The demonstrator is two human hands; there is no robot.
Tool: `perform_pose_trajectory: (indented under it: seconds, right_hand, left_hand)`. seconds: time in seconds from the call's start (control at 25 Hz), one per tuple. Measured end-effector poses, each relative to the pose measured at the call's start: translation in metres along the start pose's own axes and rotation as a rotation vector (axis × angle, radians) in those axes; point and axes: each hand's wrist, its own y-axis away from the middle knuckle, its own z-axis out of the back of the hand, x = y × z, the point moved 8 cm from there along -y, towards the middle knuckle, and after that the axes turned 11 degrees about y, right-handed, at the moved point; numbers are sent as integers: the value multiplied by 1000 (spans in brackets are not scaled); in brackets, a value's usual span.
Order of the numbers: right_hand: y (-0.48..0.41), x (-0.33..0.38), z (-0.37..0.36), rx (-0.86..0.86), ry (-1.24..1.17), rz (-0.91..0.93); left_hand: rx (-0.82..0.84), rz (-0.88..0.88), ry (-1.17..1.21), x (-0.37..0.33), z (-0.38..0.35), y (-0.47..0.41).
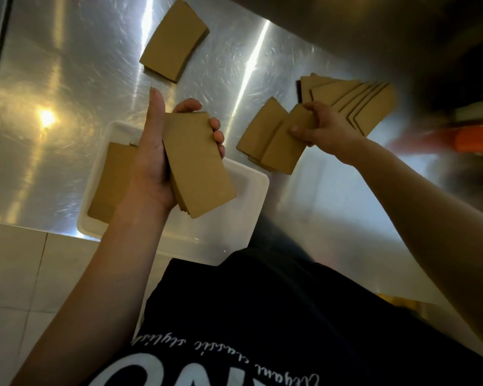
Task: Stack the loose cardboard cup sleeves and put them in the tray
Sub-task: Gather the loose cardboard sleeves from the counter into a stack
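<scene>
My left hand (154, 160) grips a thick stack of brown cardboard sleeves (198, 165) above the white tray (251, 196). Inside the tray's left part lies another pile of sleeves (109, 179). My right hand (324, 129) pinches the top sleeve (287, 143) of a small loose group on the steel counter, to the right of the tray. Behind that hand, several sleeves lie fanned out (365, 104). A further short stack (173, 40) rests at the back of the counter.
The steel counter (67, 93) reflects lights and ends near my body; the tray overhangs its front edge above a tiled floor (14, 274). An orange object (477, 139) sits blurred at the right edge. A dark metal wall rises behind.
</scene>
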Motion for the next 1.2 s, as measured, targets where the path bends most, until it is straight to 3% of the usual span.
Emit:
perform_pose_trajectory:
  seconds: [0.4,0.6,0.84,1.0,1.2]
  right_hand:
    - [-24,43,-15,-186,351,90]
    - [-26,40,-17,-191,453,42]
    - [2,33,2,-201,39,156]
    - [11,-13,26,-192,-223,32]
    - [24,-37,17,-61,-208,12]
  left_hand:
    - [4,16,-6,3,0,-1]
    - [6,26,-16,3,1,-1]
    - [15,34,-18,3,1,0]
    - [11,37,-22,5,1,-1]
    - [15,39,-28,6,0,0]
